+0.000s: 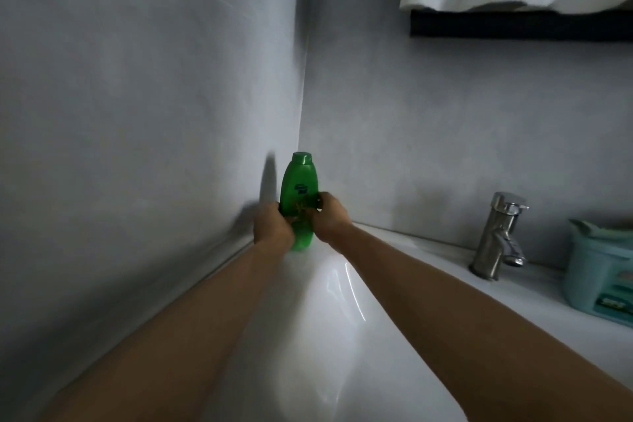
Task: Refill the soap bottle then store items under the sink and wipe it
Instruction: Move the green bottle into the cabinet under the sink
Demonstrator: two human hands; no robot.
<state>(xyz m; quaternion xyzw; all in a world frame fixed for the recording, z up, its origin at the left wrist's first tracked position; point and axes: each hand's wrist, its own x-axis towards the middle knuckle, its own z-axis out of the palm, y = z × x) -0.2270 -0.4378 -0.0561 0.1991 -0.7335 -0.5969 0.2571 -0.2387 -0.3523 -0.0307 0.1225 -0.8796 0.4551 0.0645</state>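
**Both hands grasp the green bottle in the corner**

The green bottle (299,178) is upright and capped in the wall corner behind the sink (342,325), probably gripped to lift it. The left hand (274,224) and right hand (330,216) curl round its lower half. I cannot tell whether its base touches the surface.

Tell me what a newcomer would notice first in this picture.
The bright green bottle stands out first, upright in the corner where the grey walls meet, with the left hand and the right hand both holding its lower half. Below the arms lies the white sink. At the far right, a metal faucet and a teal container stand on its rim.
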